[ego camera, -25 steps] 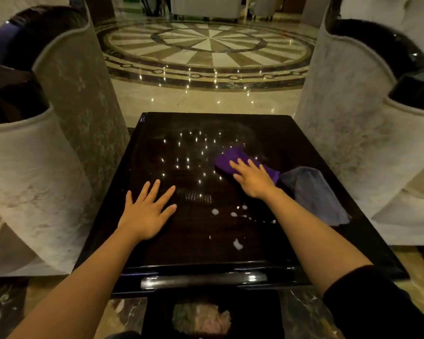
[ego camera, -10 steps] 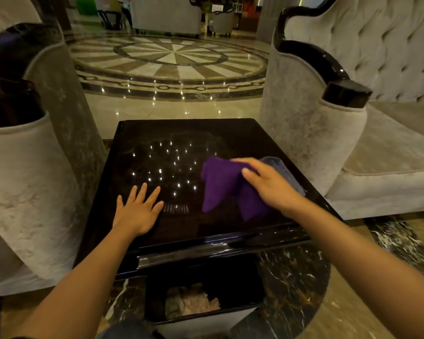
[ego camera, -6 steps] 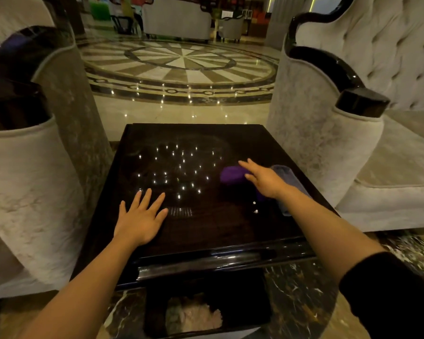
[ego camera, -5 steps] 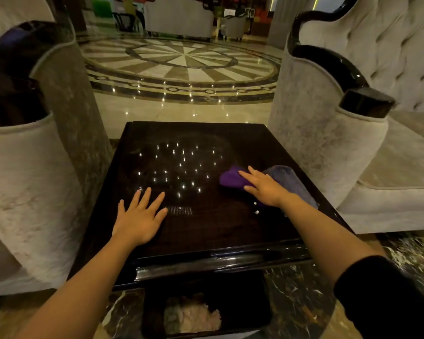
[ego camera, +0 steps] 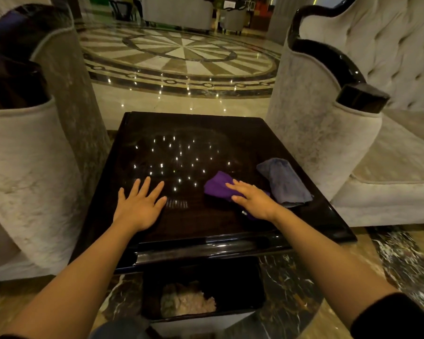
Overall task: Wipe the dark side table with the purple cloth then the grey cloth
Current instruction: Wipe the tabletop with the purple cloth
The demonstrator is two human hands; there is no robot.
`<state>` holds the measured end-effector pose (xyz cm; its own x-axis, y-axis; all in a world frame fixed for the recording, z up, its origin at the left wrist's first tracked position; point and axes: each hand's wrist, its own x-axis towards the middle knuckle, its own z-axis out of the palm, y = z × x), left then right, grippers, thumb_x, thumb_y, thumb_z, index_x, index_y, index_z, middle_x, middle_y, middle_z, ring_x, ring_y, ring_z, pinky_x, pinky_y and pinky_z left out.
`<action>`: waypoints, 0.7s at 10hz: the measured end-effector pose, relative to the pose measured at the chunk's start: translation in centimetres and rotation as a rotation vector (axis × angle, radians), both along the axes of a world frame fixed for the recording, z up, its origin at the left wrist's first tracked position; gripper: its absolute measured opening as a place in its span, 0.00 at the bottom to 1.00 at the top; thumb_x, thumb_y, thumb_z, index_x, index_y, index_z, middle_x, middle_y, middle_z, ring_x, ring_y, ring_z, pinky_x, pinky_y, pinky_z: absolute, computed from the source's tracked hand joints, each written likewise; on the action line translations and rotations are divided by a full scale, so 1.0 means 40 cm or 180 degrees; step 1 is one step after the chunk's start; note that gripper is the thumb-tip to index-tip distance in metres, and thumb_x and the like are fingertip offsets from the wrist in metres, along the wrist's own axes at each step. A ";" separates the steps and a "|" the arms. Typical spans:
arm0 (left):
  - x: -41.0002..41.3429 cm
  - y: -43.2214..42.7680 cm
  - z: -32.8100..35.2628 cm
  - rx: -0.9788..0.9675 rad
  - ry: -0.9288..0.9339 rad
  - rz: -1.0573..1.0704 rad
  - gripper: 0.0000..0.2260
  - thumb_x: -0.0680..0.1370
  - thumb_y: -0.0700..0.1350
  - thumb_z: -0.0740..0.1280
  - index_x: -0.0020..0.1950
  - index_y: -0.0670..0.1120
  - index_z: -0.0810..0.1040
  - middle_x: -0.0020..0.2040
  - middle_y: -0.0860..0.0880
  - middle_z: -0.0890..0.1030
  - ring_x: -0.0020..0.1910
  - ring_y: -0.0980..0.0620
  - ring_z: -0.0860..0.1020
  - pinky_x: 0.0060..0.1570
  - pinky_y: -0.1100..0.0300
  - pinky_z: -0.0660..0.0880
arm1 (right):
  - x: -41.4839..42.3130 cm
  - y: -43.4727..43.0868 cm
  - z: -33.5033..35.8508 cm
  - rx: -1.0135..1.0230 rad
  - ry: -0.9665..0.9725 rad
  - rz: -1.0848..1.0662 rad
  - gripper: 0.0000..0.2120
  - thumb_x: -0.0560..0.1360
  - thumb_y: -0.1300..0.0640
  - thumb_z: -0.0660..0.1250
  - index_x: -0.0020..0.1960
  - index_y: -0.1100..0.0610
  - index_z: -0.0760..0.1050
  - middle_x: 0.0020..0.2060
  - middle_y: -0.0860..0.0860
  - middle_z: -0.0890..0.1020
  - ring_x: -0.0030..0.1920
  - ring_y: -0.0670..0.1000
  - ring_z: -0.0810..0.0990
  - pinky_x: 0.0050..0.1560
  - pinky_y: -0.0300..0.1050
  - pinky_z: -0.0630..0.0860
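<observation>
- Table [ego camera: 230,133]: square, dark, high-gloss top w/ rounded front lip; mirrors pin-point ceiling lights
- Purple cloth [ego camera: 218,185]: soft, bunched, on table's right-centre, under right hand [ego camera: 253,200], which lies flat on it, fingers straight & slightly spread, pressing not gripping
- Grey cloth [ego camera: 283,182]: plush, loosely folded, on top near right edge, just beside purple one
- Left hand [ego camera: 138,206]: flat on bare top, fingers splayed wide, holds nothing
- Velvety pale sofas [ego camera: 316,133] w/ glossy black trim flank table; right one button-tufted
- Polished marble floor [ego camera: 181,57] w/ round sunburst inlay beyond; black bin [ego camera: 230,280] w/ crumpled waste below front edge
- Vs 0.5 s ago: purple cloth & right hand sit nearer the front; grey cloth now fully uncovered; left hand unmoved
</observation>
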<state>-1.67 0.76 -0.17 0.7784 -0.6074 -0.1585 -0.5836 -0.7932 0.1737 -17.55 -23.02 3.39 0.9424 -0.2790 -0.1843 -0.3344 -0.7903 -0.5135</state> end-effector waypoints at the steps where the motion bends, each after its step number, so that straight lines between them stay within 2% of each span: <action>1: 0.001 0.002 -0.003 -0.0008 -0.0014 0.0010 0.24 0.77 0.61 0.42 0.73 0.59 0.42 0.77 0.50 0.41 0.75 0.48 0.39 0.71 0.42 0.39 | -0.029 0.083 0.002 -0.0035 -0.0047 0.0157 0.22 0.79 0.55 0.56 0.72 0.49 0.57 0.75 0.54 0.55 0.75 0.52 0.50 0.73 0.51 0.44; 5: -0.004 0.002 0.011 -0.0029 0.0035 -0.0041 0.24 0.78 0.59 0.43 0.73 0.57 0.43 0.77 0.48 0.42 0.75 0.47 0.40 0.71 0.42 0.40 | -0.114 0.277 -0.033 -0.0004 -0.0289 0.0632 0.21 0.78 0.56 0.57 0.71 0.49 0.60 0.74 0.52 0.59 0.74 0.49 0.52 0.72 0.45 0.45; 7: -0.003 -0.001 0.007 -0.0075 0.0008 -0.0043 0.24 0.78 0.59 0.43 0.73 0.57 0.43 0.77 0.48 0.42 0.75 0.47 0.40 0.71 0.41 0.40 | -0.143 0.321 -0.039 -0.0107 -0.0408 0.0781 0.21 0.78 0.57 0.58 0.70 0.51 0.62 0.74 0.52 0.59 0.75 0.49 0.51 0.73 0.46 0.44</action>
<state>-1.78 0.73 0.12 0.7697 -0.6214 -0.1460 -0.5937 -0.7810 0.1940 -23.26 -10.17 1.84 0.9976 -0.0434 -0.0535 -0.0647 -0.8570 -0.5113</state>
